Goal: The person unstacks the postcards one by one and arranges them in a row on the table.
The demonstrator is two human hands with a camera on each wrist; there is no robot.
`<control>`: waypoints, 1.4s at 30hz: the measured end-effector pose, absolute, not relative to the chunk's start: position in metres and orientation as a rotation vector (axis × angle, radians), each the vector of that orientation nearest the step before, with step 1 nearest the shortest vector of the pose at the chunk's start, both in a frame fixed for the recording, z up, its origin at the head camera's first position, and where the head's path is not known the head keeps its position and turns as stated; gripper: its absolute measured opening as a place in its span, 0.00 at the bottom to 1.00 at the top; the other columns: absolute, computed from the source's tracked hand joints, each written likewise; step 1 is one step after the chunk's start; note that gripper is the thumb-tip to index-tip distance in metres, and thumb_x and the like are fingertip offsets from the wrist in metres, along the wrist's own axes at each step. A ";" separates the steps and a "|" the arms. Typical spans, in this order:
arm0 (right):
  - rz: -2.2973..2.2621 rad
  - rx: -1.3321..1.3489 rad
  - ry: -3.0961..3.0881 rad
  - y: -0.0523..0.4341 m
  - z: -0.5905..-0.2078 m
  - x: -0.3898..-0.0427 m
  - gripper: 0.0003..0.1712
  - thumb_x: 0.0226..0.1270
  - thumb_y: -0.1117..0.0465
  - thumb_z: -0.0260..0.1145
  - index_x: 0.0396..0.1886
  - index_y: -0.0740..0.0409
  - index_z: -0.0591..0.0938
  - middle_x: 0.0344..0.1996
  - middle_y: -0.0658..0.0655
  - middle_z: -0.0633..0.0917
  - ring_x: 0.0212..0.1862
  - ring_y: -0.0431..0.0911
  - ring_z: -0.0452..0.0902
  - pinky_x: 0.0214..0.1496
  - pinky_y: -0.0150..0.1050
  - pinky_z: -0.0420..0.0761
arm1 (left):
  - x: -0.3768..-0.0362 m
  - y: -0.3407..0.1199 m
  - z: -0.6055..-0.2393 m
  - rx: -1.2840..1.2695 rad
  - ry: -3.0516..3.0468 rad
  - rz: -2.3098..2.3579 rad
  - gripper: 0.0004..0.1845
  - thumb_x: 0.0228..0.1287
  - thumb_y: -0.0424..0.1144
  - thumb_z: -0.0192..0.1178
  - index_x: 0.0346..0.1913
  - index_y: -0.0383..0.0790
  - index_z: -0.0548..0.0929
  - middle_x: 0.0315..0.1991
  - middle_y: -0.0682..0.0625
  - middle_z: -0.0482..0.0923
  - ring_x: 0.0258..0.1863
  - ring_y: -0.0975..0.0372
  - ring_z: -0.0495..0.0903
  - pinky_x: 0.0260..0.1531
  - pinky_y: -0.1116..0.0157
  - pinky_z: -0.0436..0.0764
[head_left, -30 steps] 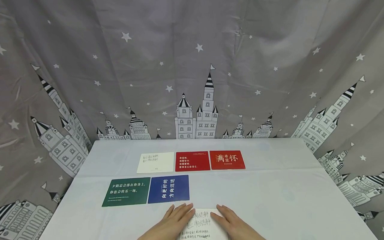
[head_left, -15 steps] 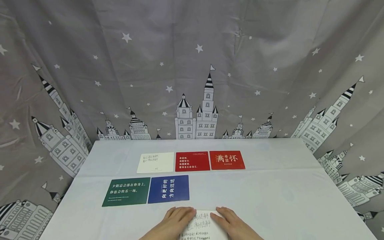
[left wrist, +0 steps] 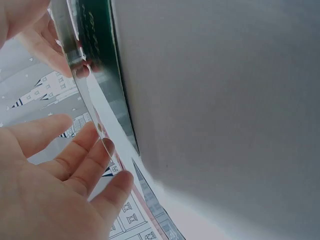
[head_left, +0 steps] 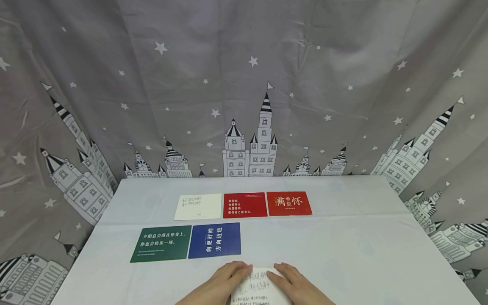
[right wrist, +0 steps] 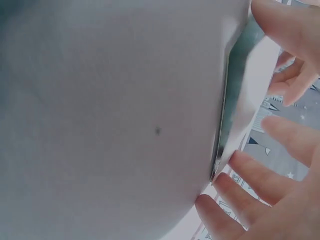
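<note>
A white card (head_left: 254,283) with handwritten lines sits at the table's near edge, between my two hands. My left hand (head_left: 228,276) grips its left side, fingers curled over the far left corner. My right hand (head_left: 289,277) grips the right side. In the left wrist view the card's thin edge (left wrist: 92,102) runs between the thumb and fingers of my left hand (left wrist: 65,160). The right wrist view shows the same card (right wrist: 235,110) edge-on between the thumb and fingers of my right hand (right wrist: 280,150), lifted a little off the table.
Five cards lie in two rows on the white table (head_left: 362,245): a white card (head_left: 198,206), a red card (head_left: 245,205) and another red card (head_left: 289,203) at the back, a green card (head_left: 161,243) and a blue card (head_left: 214,240) in front. A grey castle-print curtain (head_left: 244,84) hangs behind.
Both hands have drawn slightly toward me and closer on the handwritten card. The left fingers have curled over its far corner, and the card's far edge has tipped up a little.
</note>
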State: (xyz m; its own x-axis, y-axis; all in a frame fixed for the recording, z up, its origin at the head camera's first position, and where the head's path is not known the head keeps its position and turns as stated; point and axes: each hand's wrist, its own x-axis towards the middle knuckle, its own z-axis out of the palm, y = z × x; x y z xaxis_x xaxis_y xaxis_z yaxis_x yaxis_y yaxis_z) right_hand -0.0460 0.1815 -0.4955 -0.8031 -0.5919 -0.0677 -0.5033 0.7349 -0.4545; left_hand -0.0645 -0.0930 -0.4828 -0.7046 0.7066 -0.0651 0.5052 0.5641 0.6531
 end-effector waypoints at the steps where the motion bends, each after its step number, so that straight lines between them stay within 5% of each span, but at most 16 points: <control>1: -0.626 -0.871 2.728 0.181 -0.495 -0.046 0.53 0.48 0.22 0.57 0.72 0.40 0.63 0.68 0.52 0.65 0.64 0.53 0.64 0.50 0.49 0.80 | -0.065 -0.093 -0.482 0.991 2.469 0.900 0.51 0.49 0.71 0.59 0.73 0.45 0.60 0.67 0.55 0.59 0.60 0.60 0.64 0.56 0.55 0.74; 18: -0.640 -0.773 2.681 0.186 -0.469 -0.061 0.56 0.45 0.22 0.60 0.73 0.39 0.62 0.70 0.50 0.61 0.65 0.52 0.61 0.53 0.49 0.78 | -0.073 -0.089 -0.467 0.790 2.445 0.881 0.55 0.41 0.74 0.61 0.74 0.56 0.59 0.72 0.60 0.54 0.69 0.57 0.55 0.60 0.42 0.65; 26: -0.666 -0.871 2.711 0.189 -0.467 -0.067 0.49 0.50 0.50 0.75 0.73 0.43 0.63 0.70 0.52 0.63 0.67 0.50 0.60 0.59 0.49 0.73 | -0.081 -0.092 -0.465 0.875 2.519 0.809 0.48 0.49 0.50 0.71 0.74 0.52 0.60 0.72 0.57 0.55 0.71 0.52 0.54 0.63 0.42 0.58; 42: -0.629 -0.968 2.767 0.194 -0.465 -0.088 0.47 0.50 0.48 0.75 0.70 0.50 0.68 0.68 0.54 0.66 0.66 0.51 0.62 0.61 0.49 0.72 | -0.099 -0.092 -0.472 1.186 2.677 0.735 0.46 0.49 0.47 0.71 0.72 0.41 0.62 0.70 0.49 0.59 0.69 0.54 0.59 0.67 0.48 0.55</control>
